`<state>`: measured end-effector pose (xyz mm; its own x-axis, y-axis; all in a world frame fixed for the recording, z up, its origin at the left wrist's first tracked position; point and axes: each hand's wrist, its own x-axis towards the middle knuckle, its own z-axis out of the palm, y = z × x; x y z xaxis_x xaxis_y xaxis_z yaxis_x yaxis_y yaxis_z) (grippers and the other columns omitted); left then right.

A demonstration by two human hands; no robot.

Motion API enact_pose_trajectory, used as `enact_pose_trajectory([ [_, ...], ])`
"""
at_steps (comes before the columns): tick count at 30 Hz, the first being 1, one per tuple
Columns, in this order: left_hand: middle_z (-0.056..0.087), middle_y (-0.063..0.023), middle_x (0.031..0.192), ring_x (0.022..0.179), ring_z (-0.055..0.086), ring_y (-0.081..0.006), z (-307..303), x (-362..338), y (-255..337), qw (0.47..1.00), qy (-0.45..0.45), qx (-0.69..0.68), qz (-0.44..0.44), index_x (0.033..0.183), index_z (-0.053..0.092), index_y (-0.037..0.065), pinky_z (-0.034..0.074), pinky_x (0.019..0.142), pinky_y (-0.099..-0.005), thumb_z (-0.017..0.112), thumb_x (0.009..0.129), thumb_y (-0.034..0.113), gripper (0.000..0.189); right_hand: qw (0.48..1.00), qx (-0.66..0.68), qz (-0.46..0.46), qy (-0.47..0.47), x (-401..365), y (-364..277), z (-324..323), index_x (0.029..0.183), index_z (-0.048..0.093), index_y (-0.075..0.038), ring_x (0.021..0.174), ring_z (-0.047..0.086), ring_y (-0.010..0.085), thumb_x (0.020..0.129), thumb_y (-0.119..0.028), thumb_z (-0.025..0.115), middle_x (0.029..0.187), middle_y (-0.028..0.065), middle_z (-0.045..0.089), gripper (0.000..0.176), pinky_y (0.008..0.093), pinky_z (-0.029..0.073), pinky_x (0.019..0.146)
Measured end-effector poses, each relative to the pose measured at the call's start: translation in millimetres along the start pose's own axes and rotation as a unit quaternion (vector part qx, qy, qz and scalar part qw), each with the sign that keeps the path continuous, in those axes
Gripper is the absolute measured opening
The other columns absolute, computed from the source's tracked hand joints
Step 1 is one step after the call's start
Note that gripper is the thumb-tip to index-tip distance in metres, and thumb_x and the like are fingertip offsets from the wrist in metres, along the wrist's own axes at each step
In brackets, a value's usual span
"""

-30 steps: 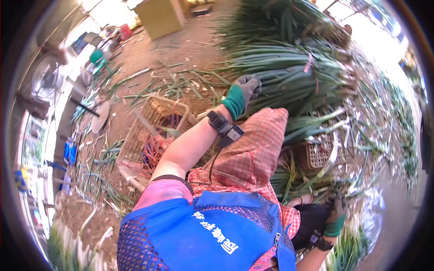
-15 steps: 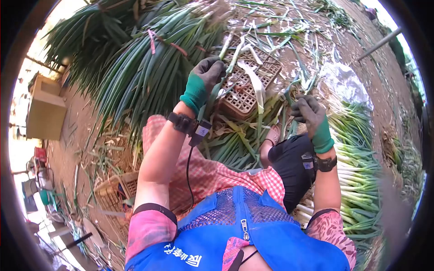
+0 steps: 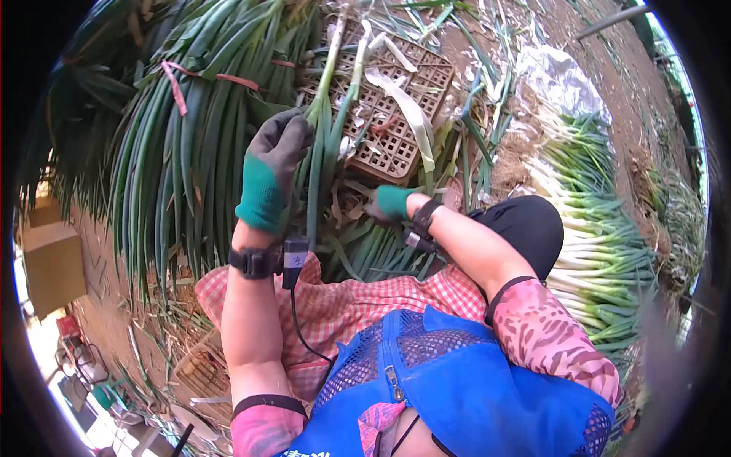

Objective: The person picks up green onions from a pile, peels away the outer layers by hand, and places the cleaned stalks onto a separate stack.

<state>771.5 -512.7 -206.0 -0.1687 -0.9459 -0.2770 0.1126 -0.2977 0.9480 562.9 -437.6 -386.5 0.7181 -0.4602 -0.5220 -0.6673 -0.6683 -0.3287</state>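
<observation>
My left hand [image 3: 276,156], in a grey and green glove, is closed, its fingertips at a long green onion [image 3: 328,67]. The onion's pale stem points away from me, over the crate's left edge; its green leaves hang down beside my wrist. A second green onion [image 3: 359,62] lies just right of it. My right hand [image 3: 387,204], gloved alike, is low in front of the crate among loose leaves; its fingers are dark and mostly hidden. A peeled pale strip of leaf [image 3: 411,114] lies across the upturned plastic crate [image 3: 392,156].
Large bundles of green onions [image 3: 202,145] tied with pink bands stand at the left. A long row of trimmed green onions [image 3: 590,244] lies at the right, near a crumpled silvery sheet [image 3: 560,80]. A cardboard box [image 3: 55,263] and a basket [image 3: 204,365] are at left.
My right hand has swung left and down from beside the row of onions to the front of the crate. My left hand appears farther left as the view shifted, still closed at the onion.
</observation>
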Motion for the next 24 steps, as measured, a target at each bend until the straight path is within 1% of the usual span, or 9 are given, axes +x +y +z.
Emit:
enact_pose_trajectory([
  [2, 0.066, -0.0072, 0.107, 0.096, 0.064, -0.0140, 1.7, -1.5, -3.2, 1.000, -0.007, 0.028, -0.006, 0.123, 0.055, 0.001, 0.049, 0.085, -0.0262, 0.060, 0.094, 0.022, 0.036, 0.992, 0.078, 0.051, -0.089, 3.5, 5.7, 67.3, 0.093, 0.072, -0.004, 0.084, 0.069, 0.0331, 0.080, -0.019, 0.057, 0.092, 0.0184, 0.070, 0.025, 0.0427, 0.055, 0.074],
  [5, 0.066, -0.0068, 0.106, 0.096, 0.063, -0.0132, 9.1, -9.4, -5.5, 0.997, -0.025, 0.065, -0.015, 0.124, 0.054, -0.001, 0.048, 0.086, -0.0263, 0.060, 0.094, 0.022, 0.038, 0.922, 0.067, 0.379, 0.053, -7.1, 70.0, 199.8, 0.094, 0.065, -0.003, 0.080, 0.068, 0.0368, 0.082, -0.017, 0.055, 0.089, 0.0213, 0.069, 0.022, 0.0445, 0.053, 0.068],
  [10, 0.064, -0.0023, 0.100, 0.088, 0.057, -0.0060, 29.9, -24.2, -11.9, 0.997, -0.024, 0.075, -0.014, 0.119, 0.057, -0.005, 0.046, 0.080, -0.0211, 0.062, 0.092, 0.015, 0.034, 0.527, 0.386, 0.668, 0.356, -28.1, 113.8, 118.6, 0.099, 0.065, -0.004, 0.092, 0.067, 0.0367, 0.087, -0.025, 0.055, 0.100, 0.0207, 0.068, 0.026, 0.0448, 0.051, 0.076],
  [11, 0.065, -0.0021, 0.099, 0.089, 0.057, -0.0060, 32.8, -24.9, -12.3, 0.995, -0.028, 0.094, -0.022, 0.118, 0.057, -0.005, 0.047, 0.080, -0.0213, 0.062, 0.092, 0.013, 0.032, 0.537, 0.421, 0.598, 0.420, -13.8, 124.9, 142.1, 0.103, 0.067, -0.008, 0.098, 0.067, 0.0292, 0.091, -0.024, 0.052, 0.106, 0.0177, 0.068, 0.025, 0.0390, 0.051, 0.077],
  [13, 0.065, -0.0019, 0.098, 0.087, 0.057, -0.0057, 40.4, -25.1, -13.8, 0.991, -0.035, 0.127, -0.027, 0.117, 0.058, -0.004, 0.047, 0.079, -0.0213, 0.062, 0.092, 0.013, 0.031, 0.846, 0.117, 0.503, 0.128, 18.3, 163.3, 230.2, 0.107, 0.067, -0.011, 0.099, 0.067, 0.0265, 0.092, -0.025, 0.049, 0.111, 0.0138, 0.068, 0.027, 0.0373, 0.051, 0.078],
  [14, 0.065, -0.0018, 0.097, 0.086, 0.057, -0.0056, 43.7, -23.8, -14.5, 0.989, -0.038, 0.144, -0.026, 0.117, 0.059, -0.003, 0.047, 0.079, -0.0213, 0.061, 0.092, 0.013, 0.030, 0.914, -0.056, 0.400, -0.034, 29.4, 179.3, 253.5, 0.109, 0.068, -0.012, 0.100, 0.067, 0.0251, 0.093, -0.025, 0.048, 0.113, 0.0118, 0.068, 0.028, 0.0365, 0.051, 0.078],
  [16, 0.065, -0.0020, 0.094, 0.083, 0.057, -0.0059, 47.2, -21.0, -19.2, 0.979, -0.050, 0.196, -0.006, 0.117, 0.058, -0.003, 0.048, 0.076, -0.0222, 0.060, 0.093, 0.013, 0.029, 0.622, 0.430, 0.618, 0.214, 71.6, 181.7, 244.9, 0.117, 0.066, -0.013, 0.110, 0.062, 0.0258, 0.096, -0.025, 0.042, 0.125, 0.0054, 0.063, 0.034, 0.0438, 0.047, 0.090],
  [18, 0.065, -0.0043, 0.104, 0.095, 0.059, -0.0091, 53.8, -22.9, -13.8, 0.980, -0.066, 0.170, -0.081, 0.123, 0.055, -0.004, 0.047, 0.086, -0.0236, 0.059, 0.093, 0.012, 0.034, 0.897, -0.035, 0.427, -0.107, 58.6, 164.0, 200.4, 0.120, 0.064, -0.012, 0.114, 0.059, 0.0295, 0.093, -0.031, 0.049, 0.128, 0.0076, 0.061, 0.036, 0.0427, 0.046, 0.094],
  [24, 0.064, -0.0045, 0.103, 0.093, 0.059, -0.0085, 57.6, -17.1, -23.7, 0.968, -0.068, 0.212, -0.111, 0.123, 0.054, -0.004, 0.048, 0.084, -0.0238, 0.059, 0.093, 0.010, 0.034, 0.793, 0.221, 0.566, 0.046, 79.9, 169.5, 188.0, 0.116, 0.065, -0.010, 0.109, 0.062, 0.0311, 0.089, -0.033, 0.053, 0.122, 0.0116, 0.063, 0.038, 0.0422, 0.048, 0.091],
])
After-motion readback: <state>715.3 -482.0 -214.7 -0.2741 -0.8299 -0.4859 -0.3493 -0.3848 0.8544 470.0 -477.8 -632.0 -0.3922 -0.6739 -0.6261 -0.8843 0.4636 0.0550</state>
